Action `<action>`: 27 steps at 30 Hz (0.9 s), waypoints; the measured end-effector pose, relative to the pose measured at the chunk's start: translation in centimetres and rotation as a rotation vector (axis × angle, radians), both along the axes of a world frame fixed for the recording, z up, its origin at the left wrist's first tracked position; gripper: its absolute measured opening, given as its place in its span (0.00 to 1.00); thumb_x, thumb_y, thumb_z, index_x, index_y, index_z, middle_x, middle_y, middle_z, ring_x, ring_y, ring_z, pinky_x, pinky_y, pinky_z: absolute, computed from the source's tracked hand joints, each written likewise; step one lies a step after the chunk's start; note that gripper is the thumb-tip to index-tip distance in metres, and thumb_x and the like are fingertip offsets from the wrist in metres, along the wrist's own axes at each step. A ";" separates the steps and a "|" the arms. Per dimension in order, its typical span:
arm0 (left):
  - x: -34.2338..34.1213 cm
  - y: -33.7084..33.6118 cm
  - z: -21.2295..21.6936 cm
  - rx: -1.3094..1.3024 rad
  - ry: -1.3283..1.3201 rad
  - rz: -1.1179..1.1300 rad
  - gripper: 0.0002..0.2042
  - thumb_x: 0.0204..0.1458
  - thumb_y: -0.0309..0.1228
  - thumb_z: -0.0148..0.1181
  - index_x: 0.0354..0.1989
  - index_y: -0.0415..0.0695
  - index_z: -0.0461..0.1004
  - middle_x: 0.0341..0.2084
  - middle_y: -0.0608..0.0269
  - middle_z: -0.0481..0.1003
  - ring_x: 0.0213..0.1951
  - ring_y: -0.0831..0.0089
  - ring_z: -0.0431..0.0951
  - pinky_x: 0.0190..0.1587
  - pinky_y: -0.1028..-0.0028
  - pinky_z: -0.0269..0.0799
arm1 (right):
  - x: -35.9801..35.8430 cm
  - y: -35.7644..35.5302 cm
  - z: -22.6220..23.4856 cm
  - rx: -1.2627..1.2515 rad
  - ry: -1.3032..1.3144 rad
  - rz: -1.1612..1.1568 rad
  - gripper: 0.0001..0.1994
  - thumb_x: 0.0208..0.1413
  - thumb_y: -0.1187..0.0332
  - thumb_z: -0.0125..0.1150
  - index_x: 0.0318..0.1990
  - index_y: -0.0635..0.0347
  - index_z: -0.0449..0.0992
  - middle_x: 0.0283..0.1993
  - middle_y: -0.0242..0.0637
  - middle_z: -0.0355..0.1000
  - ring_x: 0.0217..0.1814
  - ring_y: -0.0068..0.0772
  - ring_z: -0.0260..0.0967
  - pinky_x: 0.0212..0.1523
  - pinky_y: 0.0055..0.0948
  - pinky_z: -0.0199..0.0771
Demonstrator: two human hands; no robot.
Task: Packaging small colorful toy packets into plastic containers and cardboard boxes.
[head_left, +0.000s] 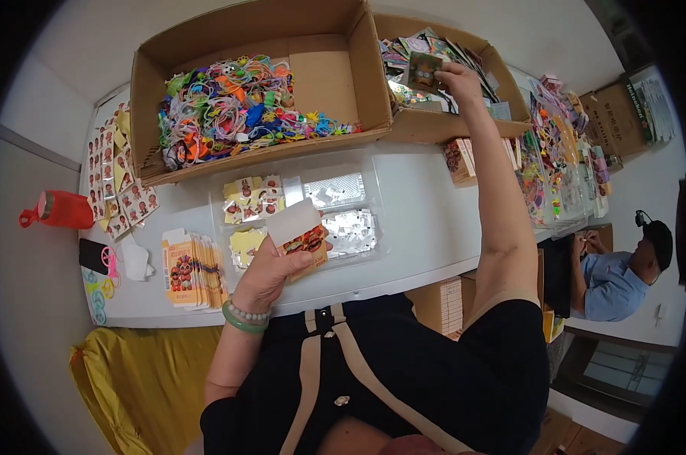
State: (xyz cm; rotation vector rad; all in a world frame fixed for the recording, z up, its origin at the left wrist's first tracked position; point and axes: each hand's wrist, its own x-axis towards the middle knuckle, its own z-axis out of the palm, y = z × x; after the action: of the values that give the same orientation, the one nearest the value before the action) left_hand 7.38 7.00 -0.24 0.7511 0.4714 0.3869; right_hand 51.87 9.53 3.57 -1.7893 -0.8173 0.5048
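Observation:
My left hand (271, 265) is closed around a small orange printed carton (306, 244) whose white flap stands up. It is held over the near side of a clear divided tray (379, 178). At the back right, my right arm is stretched out and my right hand (462, 82) pinches a dark printed card (424, 70). That hand is above a cardboard box (464, 133) with many loose cards inside. Sticker pieces (263, 196) and small white-and-silver pieces (350, 231) lie in the tray's compartments, partly hidden by the carton.
A large cardboard box (263, 163) holds tangled colourful trinkets. To the left are sticker sheets (136, 201), a red bottle (62, 208), a phone (93, 256) and a stack of orange cartons (193, 273). Trinket-filled clear bins (548, 167) stand at right. A person (624, 265) works beyond.

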 end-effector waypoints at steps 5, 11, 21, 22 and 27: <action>-0.3 -0.3 0.7 0.033 0.022 0.044 0.34 0.38 0.31 0.69 0.55 0.37 0.62 0.42 0.57 0.72 0.44 0.65 0.76 0.50 0.68 0.71 | -1.5 -1.6 0.6 0.247 0.010 0.061 0.25 0.43 0.78 0.57 0.54 0.59 0.68 0.31 0.30 0.71 0.25 0.18 0.64 0.27 0.19 0.64; -0.5 0.0 0.7 0.246 0.134 -0.011 0.25 0.42 0.28 0.66 0.50 0.38 0.66 0.39 0.61 0.73 0.42 0.74 0.74 0.48 0.76 0.68 | -18.9 -7.0 5.9 0.376 0.091 0.378 0.19 0.49 0.78 0.54 0.52 0.66 0.66 0.39 0.37 0.71 0.32 0.22 0.67 0.28 0.19 0.68; -2.7 -0.5 0.1 0.105 0.108 0.107 0.26 0.40 0.25 0.66 0.50 0.39 0.66 0.42 0.61 0.73 0.47 0.71 0.74 0.52 0.74 0.68 | -8.4 -3.3 3.9 0.414 -0.016 0.012 0.10 0.51 0.75 0.58 0.42 0.65 0.70 0.28 0.28 0.68 0.25 0.17 0.63 0.27 0.18 0.62; -2.4 -0.3 0.5 0.098 0.103 0.073 0.26 0.40 0.25 0.66 0.50 0.39 0.66 0.42 0.61 0.73 0.47 0.71 0.74 0.52 0.74 0.68 | -4.6 -4.6 3.1 0.269 -0.253 -0.022 0.08 0.51 0.74 0.58 0.39 0.64 0.71 0.28 0.27 0.68 0.27 0.16 0.62 0.29 0.18 0.62; -1.9 0.0 0.4 0.199 0.071 0.038 0.30 0.39 0.20 0.66 0.55 0.37 0.64 0.46 0.61 0.72 0.50 0.73 0.71 0.55 0.74 0.65 | -14.0 -5.5 5.8 0.337 -0.100 0.211 0.04 0.53 0.74 0.56 0.34 0.66 0.73 0.33 0.29 0.69 0.36 0.18 0.64 0.41 0.19 0.63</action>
State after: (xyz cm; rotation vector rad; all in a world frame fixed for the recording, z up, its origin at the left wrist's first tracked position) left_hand 5.48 7.01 0.17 0.9517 0.5195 0.4484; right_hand 37.82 4.01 9.41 -1.4343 -1.0992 0.3878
